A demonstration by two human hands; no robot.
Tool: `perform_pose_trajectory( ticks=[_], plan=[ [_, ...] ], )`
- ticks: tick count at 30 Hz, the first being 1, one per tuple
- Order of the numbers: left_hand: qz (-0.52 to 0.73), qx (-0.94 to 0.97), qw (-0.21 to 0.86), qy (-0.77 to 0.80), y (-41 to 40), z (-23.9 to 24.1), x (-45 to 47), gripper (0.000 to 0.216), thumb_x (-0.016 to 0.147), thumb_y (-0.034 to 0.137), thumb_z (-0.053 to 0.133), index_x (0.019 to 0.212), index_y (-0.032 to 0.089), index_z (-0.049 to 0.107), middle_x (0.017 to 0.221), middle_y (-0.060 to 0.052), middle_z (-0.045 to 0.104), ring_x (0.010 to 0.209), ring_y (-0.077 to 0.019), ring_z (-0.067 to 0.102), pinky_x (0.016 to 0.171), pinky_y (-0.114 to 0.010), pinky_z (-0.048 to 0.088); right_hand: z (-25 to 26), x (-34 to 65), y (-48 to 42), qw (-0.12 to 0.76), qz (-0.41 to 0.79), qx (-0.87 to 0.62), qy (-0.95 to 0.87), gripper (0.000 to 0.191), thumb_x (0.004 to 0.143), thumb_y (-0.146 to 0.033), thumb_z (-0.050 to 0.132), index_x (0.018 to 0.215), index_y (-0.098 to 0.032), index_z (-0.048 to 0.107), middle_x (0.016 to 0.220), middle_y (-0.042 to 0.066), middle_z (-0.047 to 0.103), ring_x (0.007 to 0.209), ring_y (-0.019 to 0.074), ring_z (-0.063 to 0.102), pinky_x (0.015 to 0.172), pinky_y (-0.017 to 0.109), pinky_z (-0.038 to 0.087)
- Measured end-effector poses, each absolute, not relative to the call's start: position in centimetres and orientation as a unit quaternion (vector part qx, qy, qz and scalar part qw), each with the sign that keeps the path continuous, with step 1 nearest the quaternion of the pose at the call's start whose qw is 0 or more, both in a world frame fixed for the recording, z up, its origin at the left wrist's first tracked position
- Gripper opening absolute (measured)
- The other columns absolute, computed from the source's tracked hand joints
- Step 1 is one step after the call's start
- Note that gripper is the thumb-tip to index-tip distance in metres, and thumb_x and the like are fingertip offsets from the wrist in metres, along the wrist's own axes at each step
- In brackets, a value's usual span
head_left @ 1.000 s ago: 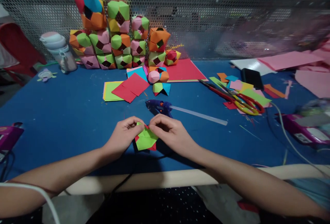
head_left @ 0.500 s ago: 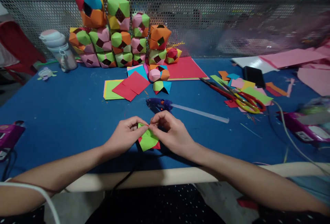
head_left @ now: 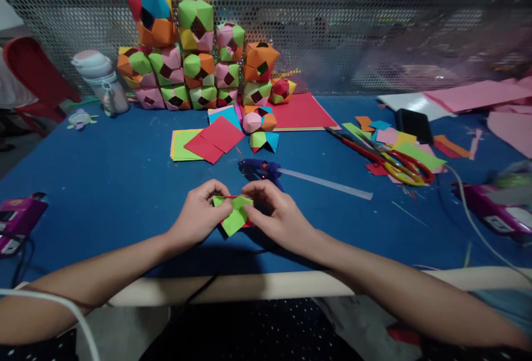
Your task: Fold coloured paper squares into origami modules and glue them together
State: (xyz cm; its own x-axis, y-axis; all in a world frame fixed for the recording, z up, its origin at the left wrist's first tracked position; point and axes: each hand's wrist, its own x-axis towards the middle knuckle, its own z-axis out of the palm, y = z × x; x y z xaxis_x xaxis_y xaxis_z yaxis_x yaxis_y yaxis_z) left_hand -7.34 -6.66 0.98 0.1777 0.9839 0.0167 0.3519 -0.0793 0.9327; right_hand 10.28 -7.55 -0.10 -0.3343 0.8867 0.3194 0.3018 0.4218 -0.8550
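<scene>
Both my hands meet over the near middle of the blue table (head_left: 103, 172). Between them is a folded green and red paper piece (head_left: 233, 215). My left hand (head_left: 200, 212) pinches its left side with curled fingers. My right hand (head_left: 275, 212) grips its right side, thumb on the green top flap. Just beyond my hands lies a blue glue gun (head_left: 260, 168) with a clear glue stick (head_left: 328, 183) pointing right.
Stacked paper cubes (head_left: 195, 56) stand against the mesh wall. Loose paper squares (head_left: 205, 142) and two small folded pieces (head_left: 260, 128) lie mid-table. Scissors (head_left: 386, 158) and scraps sit right, a bottle (head_left: 102, 81) back left, purple devices (head_left: 19, 219) (head_left: 494, 211) at both edges.
The green top of the folded piece has been bent down flatter, hiding more of the red. Both hands stayed in place with small finger shifts; the view drifted slightly.
</scene>
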Motion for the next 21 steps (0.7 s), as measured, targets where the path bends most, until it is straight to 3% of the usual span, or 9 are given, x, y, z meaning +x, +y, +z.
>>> perform_pose_trajectory(
  ticks=[12,21],
  plan=[
    [0.339,0.617,0.525,0.479,-7.1,-0.1,-7.1,0.013,0.071,0.023,0.058,0.065,0.016,0.050,0.063,0.004,0.047,0.060,-0.0092,0.042,0.056,-0.021,0.034,-0.3,10.4,-7.3,0.395,0.268,-0.318,-0.819,0.014,0.088,-0.019,0.048,0.100,-0.016,0.055,0.088,0.007,0.062,0.083,0.0153,0.058,0.074,0.030,0.049],
    [0.307,0.670,0.520,0.431,-6.7,-2.8,-8.2,0.031,0.079,0.037,0.058,0.058,0.017,0.049,0.066,-0.002,0.052,0.059,-0.0112,0.046,0.053,-0.021,0.035,-3.3,10.6,-6.2,0.443,0.218,-0.295,-0.818,0.013,0.081,-0.014,0.047,0.080,-0.019,0.059,0.069,0.002,0.064,0.063,0.0114,0.059,0.060,0.020,0.047]
  ],
)
